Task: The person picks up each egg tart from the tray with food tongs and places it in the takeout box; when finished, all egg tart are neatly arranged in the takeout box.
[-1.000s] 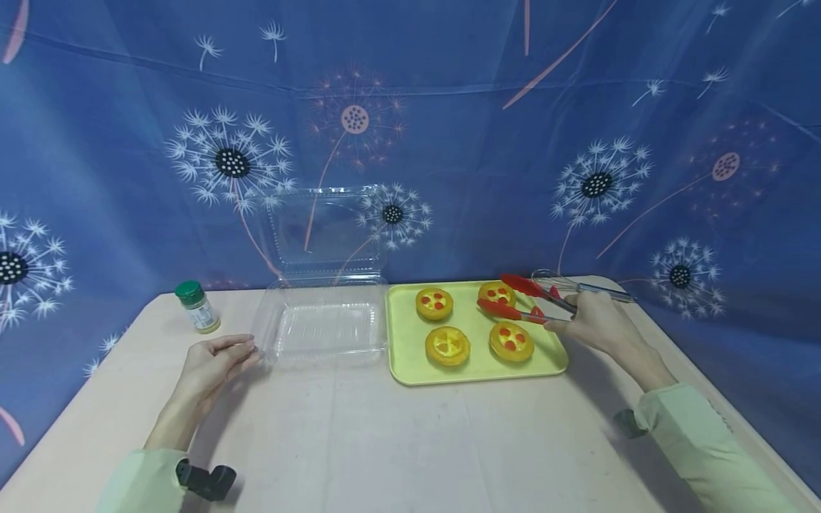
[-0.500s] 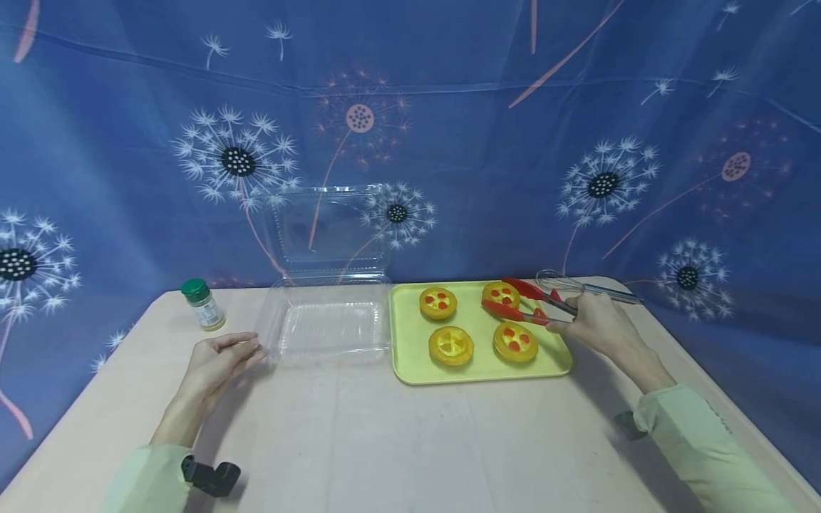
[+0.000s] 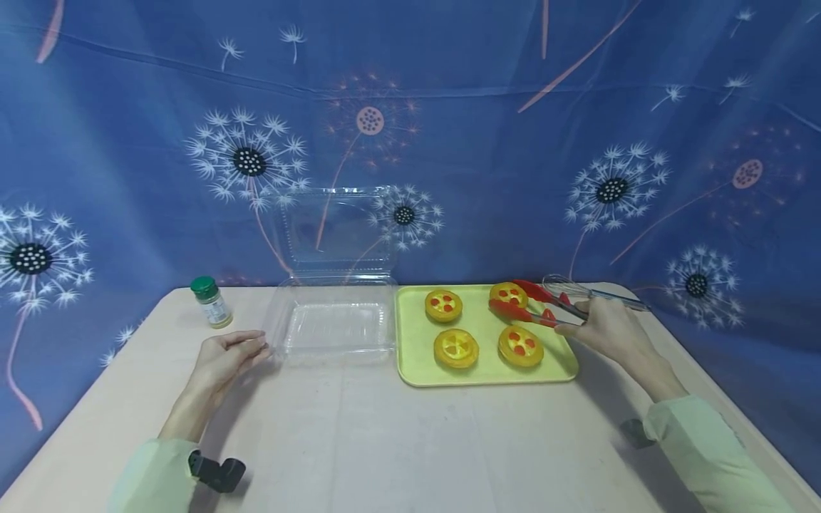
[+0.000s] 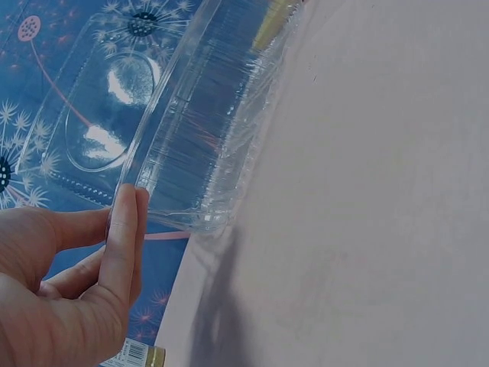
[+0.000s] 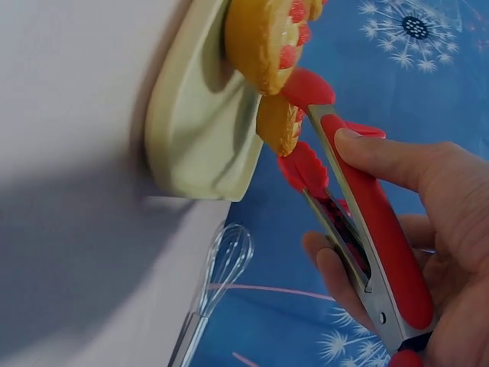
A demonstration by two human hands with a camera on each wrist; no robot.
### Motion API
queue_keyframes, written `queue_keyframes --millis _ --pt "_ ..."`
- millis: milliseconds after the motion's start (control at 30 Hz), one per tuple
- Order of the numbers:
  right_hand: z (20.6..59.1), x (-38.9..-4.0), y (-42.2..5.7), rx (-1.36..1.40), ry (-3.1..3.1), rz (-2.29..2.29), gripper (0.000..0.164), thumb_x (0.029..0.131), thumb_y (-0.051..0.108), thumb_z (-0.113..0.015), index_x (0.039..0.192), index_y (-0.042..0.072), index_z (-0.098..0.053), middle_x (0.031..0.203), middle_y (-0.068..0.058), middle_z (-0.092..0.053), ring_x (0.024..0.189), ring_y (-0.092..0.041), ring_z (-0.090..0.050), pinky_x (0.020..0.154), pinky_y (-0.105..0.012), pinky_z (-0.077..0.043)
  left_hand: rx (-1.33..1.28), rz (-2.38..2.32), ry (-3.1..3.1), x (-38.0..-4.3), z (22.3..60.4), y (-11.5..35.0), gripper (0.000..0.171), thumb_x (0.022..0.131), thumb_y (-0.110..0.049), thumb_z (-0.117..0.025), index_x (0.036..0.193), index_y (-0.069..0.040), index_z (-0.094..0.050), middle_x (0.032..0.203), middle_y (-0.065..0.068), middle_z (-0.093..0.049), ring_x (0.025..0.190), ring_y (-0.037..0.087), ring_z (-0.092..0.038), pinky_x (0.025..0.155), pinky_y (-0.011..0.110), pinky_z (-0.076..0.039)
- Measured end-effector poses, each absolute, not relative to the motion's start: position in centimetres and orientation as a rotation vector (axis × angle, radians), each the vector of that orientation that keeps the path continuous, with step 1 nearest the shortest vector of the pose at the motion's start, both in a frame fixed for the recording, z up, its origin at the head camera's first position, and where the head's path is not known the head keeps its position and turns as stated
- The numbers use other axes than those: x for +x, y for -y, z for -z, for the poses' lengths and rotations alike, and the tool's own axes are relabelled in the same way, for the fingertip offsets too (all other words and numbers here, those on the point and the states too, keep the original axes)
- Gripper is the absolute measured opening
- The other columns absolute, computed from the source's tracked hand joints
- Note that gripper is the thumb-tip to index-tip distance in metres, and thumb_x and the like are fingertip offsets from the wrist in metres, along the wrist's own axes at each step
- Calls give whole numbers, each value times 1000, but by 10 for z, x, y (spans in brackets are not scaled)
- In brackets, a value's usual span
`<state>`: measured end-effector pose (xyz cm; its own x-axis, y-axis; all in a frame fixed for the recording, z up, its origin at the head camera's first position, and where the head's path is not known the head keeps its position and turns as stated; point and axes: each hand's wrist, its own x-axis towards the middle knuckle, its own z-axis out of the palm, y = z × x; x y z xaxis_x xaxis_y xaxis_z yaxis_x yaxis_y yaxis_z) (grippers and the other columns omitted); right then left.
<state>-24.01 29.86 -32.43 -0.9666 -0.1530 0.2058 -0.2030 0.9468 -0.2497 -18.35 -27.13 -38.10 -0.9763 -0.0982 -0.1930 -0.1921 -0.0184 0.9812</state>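
In the head view my left hand (image 3: 224, 363) holds the near-left rim of a clear plastic clamshell box (image 3: 336, 328), whose lid stands raised at the back. The left wrist view shows thumb and fingers pinching that rim. My right hand (image 3: 618, 338) grips red-tipped metal tongs (image 5: 382, 237) by their handles. The tong tips stand apart on either side of the back-right egg tart (image 3: 507, 293); whether they touch it I cannot tell. Other tarts on the yellow tray (image 3: 417, 370) are one at back left (image 3: 443, 306), one at front left (image 3: 456, 349) and one at front right (image 3: 521, 346).
A green-capped seasoning jar (image 3: 213, 303) stands behind my left hand. Beyond my right hand lies a wire whisk (image 3: 571, 286) at the table's back-right edge. The tray sits directly right of the box. A blue dandelion-patterned cloth (image 3: 474, 178) hangs behind the table.
The head view has swung slightly left, so everything appears farther right. Both hands keep their holds, and the tongs stay around the back-right tart.
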Motion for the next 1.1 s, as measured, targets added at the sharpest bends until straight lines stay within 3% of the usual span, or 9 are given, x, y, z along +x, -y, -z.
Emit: queue_keyframes --millis 133,367,433,567,667,800,900,1033,1100 --pt "321 -238 -296 268 2912 -487 42 76 35 -82 88 -4 -72 47 8 -25 44 -9 -21 41 -22 -20 -321 -2174 -2153 -183 382 271 53 99 -2 -52 141 21 -29 104 7 -62 85 0 -65 85 20 -59" --pt "310 -234 -282 322 2845 -546 54 76 30 -83 112 -8 -69 47 6 -38 41 -9 -25 43 -25 -27 -327 -2199 -2138 -183 382 271 53 99 -1 -52 140 22 -29 99 5 -63 83 1 -66 85 20 -60" --pt "305 -231 -277 330 2832 -543 61 76 32 -83 117 -9 -66 46 2 -41 40 -9 -23 50 -38 -39 -330 -2192 -2146 -182 382 271 52 99 -1 -52 140 22 -29 100 7 -63 83 1 -66 85 20 -59" --pt "297 -225 -266 337 2853 -564 68 77 38 -82 124 -8 -62 53 -2 -48 41 -9 -18 46 -35 -36 -338 -2181 -2161 -182 381 271 51 99 -1 -51 139 22 -31 106 12 -60 84 2 -66 86 20 -59" --pt "294 -222 -257 323 2892 -609 69 78 39 -81 126 -7 -61 51 4 -37 42 -9 -13 37 -22 -16 -337 -2184 -2163 -182 381 270 50 99 -1 -51 139 22 -31 108 13 -59 84 2 -66 86 20 -59" --pt "292 -221 -247 325 2924 -658 70 78 38 -81 129 -5 -59 48 7 -23 42 -10 -14 38 -20 -15 -329 -2197 -2149 -182 382 269 50 99 -1 -51 139 22 -31 105 11 -60 83 2 -66 85 20 -59" --pt "291 -221 -241 348 2928 -673 72 78 40 -81 129 -6 -59 54 -8 -52 42 -10 -15 37 -20 -14 -329 -2208 -2138 -182 382 269 50 99 -1 -52 138 22 -32 103 9 -61 83 2 -66 84 20 -60" --pt "290 -221 -234 363 2929 -686 74 78 43 -81 129 -7 -59 107 -31 -66 41 -11 -17 36 -21 -14 -327 -2216 -2133 -182 381 269 50 99 0 -51 139 22 -32 105 10 -59 83 2 -66 85 19 -59" --pt "288 -221 -230 358 2935 -686 74 78 44 -80 129 -7 -59 90 -25 -68 40 -11 -17 36 -21 -14 -325 -2222 -2131 -181 380 269 50 99 0 -51 139 22 -31 105 11 -60 83 2 -66 85 19 -59"
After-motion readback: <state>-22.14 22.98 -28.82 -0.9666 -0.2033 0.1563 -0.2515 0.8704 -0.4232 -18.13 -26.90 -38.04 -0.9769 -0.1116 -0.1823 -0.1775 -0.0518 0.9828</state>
